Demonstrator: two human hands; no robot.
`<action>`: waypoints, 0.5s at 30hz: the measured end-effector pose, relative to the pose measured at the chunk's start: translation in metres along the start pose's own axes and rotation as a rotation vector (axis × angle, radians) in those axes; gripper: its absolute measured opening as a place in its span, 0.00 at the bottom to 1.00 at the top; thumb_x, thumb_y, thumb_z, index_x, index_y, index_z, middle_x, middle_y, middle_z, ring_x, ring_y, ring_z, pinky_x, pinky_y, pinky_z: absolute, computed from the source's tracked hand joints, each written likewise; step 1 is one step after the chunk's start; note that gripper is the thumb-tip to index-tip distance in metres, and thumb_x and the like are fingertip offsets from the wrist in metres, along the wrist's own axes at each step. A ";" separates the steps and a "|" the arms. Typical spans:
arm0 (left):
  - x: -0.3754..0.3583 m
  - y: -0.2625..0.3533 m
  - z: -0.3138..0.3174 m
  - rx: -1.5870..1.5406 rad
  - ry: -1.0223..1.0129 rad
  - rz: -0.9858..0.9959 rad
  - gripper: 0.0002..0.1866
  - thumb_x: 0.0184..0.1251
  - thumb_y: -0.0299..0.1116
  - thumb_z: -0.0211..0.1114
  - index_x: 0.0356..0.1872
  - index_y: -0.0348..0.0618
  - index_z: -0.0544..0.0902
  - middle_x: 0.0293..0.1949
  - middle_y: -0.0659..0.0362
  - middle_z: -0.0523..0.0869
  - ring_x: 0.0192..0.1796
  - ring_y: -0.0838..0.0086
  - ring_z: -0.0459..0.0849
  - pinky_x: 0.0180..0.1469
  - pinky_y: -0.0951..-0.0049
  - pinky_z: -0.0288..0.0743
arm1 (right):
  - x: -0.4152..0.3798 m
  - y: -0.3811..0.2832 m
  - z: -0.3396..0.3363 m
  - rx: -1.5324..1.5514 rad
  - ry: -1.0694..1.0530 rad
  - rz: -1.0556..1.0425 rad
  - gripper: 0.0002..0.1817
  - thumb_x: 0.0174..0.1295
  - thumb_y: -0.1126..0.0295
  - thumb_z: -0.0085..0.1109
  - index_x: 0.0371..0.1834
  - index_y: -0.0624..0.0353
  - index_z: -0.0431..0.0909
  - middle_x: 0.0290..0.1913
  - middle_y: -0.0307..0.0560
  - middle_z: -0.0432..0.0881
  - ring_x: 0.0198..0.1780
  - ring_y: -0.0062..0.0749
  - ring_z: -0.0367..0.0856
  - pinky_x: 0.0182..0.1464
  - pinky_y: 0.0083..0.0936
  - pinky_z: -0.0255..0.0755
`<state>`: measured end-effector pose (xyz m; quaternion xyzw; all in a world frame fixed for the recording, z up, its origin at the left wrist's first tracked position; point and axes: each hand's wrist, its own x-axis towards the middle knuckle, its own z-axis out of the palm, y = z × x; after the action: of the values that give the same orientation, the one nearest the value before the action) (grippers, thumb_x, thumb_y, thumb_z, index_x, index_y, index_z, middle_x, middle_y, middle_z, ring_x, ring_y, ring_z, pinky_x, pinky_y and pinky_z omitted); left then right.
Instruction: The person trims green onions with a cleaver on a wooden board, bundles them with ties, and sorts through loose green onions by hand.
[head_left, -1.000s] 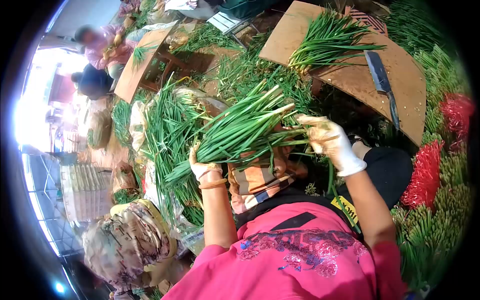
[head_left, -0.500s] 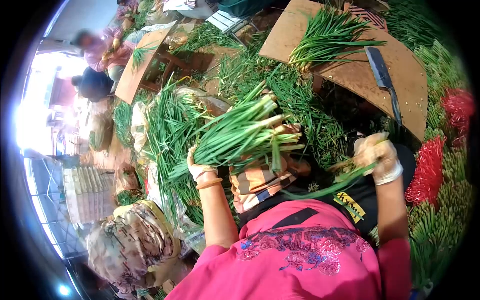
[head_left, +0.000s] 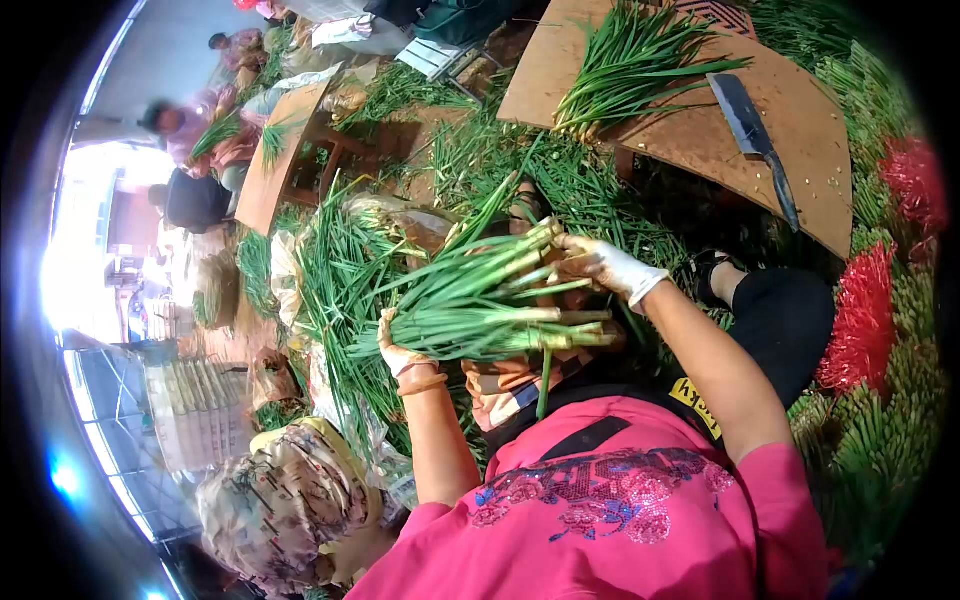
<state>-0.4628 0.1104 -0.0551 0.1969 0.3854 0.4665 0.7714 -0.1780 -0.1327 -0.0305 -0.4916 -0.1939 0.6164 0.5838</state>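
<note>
Head view: a bunch of long green stalks (head_left: 470, 305) is held above the lap, its leafy side cradled in the gloved left hand (head_left: 398, 350), which is curled around the leaves, its pale ends directed toward the wearer's right. The gloved right hand (head_left: 600, 268) is placed at the upper pale ends, fingers narrowed and touching, though whether any stalk is pinched cannot be told. On the wooden tabletop (head_left: 690, 150), a second bunch (head_left: 630, 70) is laid with pale ends at the near edge, a cleaver (head_left: 745, 120) beside it, handle toward the near right corner.
</note>
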 end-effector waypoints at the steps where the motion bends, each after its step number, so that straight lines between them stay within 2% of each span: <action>1: -0.001 0.000 0.005 0.003 0.038 0.024 0.16 0.60 0.41 0.55 0.46 0.48 0.81 0.53 0.53 0.80 0.54 0.55 0.77 0.58 0.46 0.68 | -0.001 0.000 0.005 0.110 -0.023 0.032 0.26 0.61 0.62 0.58 0.62 0.58 0.67 0.43 0.36 0.82 0.40 0.17 0.77 0.33 0.13 0.68; 3: -0.002 0.000 0.004 -0.013 -0.084 -0.008 0.14 0.59 0.40 0.59 0.44 0.48 0.81 0.50 0.55 0.81 0.51 0.57 0.78 0.57 0.49 0.69 | 0.017 0.023 0.006 0.166 -0.047 -0.115 0.22 0.63 0.62 0.56 0.58 0.57 0.71 0.42 0.37 0.82 0.39 0.19 0.79 0.34 0.14 0.71; 4: -0.004 0.000 0.005 0.001 -0.122 -0.029 0.13 0.59 0.40 0.60 0.42 0.47 0.81 0.47 0.56 0.82 0.49 0.60 0.79 0.57 0.50 0.69 | 0.017 0.012 0.019 0.403 -0.080 -0.091 0.21 0.63 0.64 0.54 0.58 0.59 0.71 0.41 0.38 0.81 0.38 0.21 0.80 0.34 0.17 0.74; 5: -0.006 0.000 0.007 0.016 -0.161 -0.050 0.12 0.59 0.39 0.61 0.41 0.47 0.81 0.43 0.58 0.83 0.48 0.62 0.79 0.57 0.52 0.69 | 0.012 0.001 0.028 0.606 -0.077 -0.051 0.17 0.64 0.65 0.52 0.53 0.60 0.75 0.39 0.39 0.82 0.33 0.20 0.79 0.32 0.18 0.74; 6: -0.032 -0.002 0.038 -0.031 -0.134 -0.094 0.11 0.60 0.38 0.60 0.41 0.47 0.81 0.42 0.59 0.83 0.46 0.65 0.79 0.57 0.53 0.69 | 0.018 -0.001 0.022 0.428 -0.083 -0.148 0.15 0.63 0.65 0.52 0.49 0.61 0.77 0.35 0.39 0.81 0.30 0.18 0.76 0.28 0.17 0.71; 7: -0.028 -0.001 0.035 -0.035 -0.136 -0.078 0.11 0.60 0.38 0.60 0.41 0.47 0.81 0.41 0.59 0.83 0.46 0.66 0.79 0.57 0.54 0.70 | 0.018 -0.013 0.023 0.249 -0.090 -0.243 0.14 0.63 0.66 0.52 0.45 0.62 0.79 0.32 0.38 0.81 0.26 0.17 0.73 0.24 0.16 0.68; 8: -0.022 0.000 0.031 -0.040 -0.137 -0.062 0.10 0.60 0.37 0.60 0.40 0.47 0.81 0.40 0.59 0.83 0.46 0.66 0.79 0.57 0.54 0.70 | 0.002 -0.019 0.020 0.368 0.057 -0.328 0.10 0.59 0.66 0.54 0.31 0.61 0.82 0.25 0.36 0.80 0.24 0.15 0.69 0.26 0.11 0.63; 9: -0.019 0.001 0.027 -0.048 -0.135 -0.045 0.10 0.60 0.37 0.60 0.40 0.47 0.81 0.39 0.60 0.83 0.45 0.67 0.80 0.57 0.54 0.70 | 0.002 -0.025 0.005 0.404 0.223 -0.359 0.09 0.56 0.67 0.55 0.32 0.59 0.82 0.22 0.31 0.76 0.22 0.12 0.64 0.22 0.10 0.57; 10: -0.026 0.002 0.034 -0.058 -0.182 -0.011 0.09 0.59 0.37 0.61 0.39 0.47 0.81 0.37 0.60 0.83 0.45 0.67 0.80 0.56 0.55 0.71 | -0.005 -0.029 -0.025 0.598 0.272 -0.394 0.08 0.55 0.67 0.55 0.32 0.57 0.82 0.21 0.27 0.72 0.21 0.10 0.61 0.20 0.09 0.51; 11: -0.020 0.007 0.025 -0.130 -0.187 -0.018 0.09 0.59 0.37 0.61 0.38 0.48 0.82 0.36 0.61 0.84 0.43 0.67 0.80 0.55 0.55 0.71 | -0.018 -0.039 -0.046 0.518 0.436 -0.479 0.08 0.55 0.65 0.55 0.32 0.55 0.81 0.20 0.25 0.69 0.21 0.08 0.61 0.20 0.09 0.50; 13: -0.027 0.013 0.036 -0.112 -0.144 -0.005 0.08 0.58 0.37 0.62 0.37 0.48 0.82 0.35 0.62 0.84 0.41 0.68 0.81 0.55 0.54 0.71 | -0.042 -0.054 -0.084 0.358 0.593 -0.490 0.09 0.57 0.63 0.55 0.32 0.55 0.81 0.24 0.26 0.75 0.22 0.09 0.63 0.21 0.09 0.50; 14: -0.036 0.014 0.044 -0.145 -0.191 0.007 0.08 0.58 0.38 0.63 0.36 0.48 0.82 0.35 0.63 0.85 0.41 0.69 0.81 0.55 0.54 0.71 | -0.058 -0.063 -0.080 0.229 0.672 -0.477 0.09 0.57 0.63 0.54 0.31 0.56 0.81 0.26 0.28 0.78 0.22 0.09 0.64 0.21 0.09 0.50; 15: -0.013 0.019 0.018 -0.218 -0.209 -0.024 0.09 0.57 0.39 0.63 0.36 0.49 0.82 0.36 0.62 0.85 0.43 0.67 0.80 0.55 0.54 0.70 | -0.072 -0.069 -0.084 -0.010 0.514 -0.461 0.10 0.58 0.63 0.54 0.31 0.57 0.81 0.29 0.33 0.81 0.22 0.10 0.67 0.21 0.10 0.53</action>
<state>-0.4632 0.1098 -0.0262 0.1548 0.2525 0.4733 0.8296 -0.0832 -0.2096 0.0163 -0.5770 -0.1493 0.3232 0.7351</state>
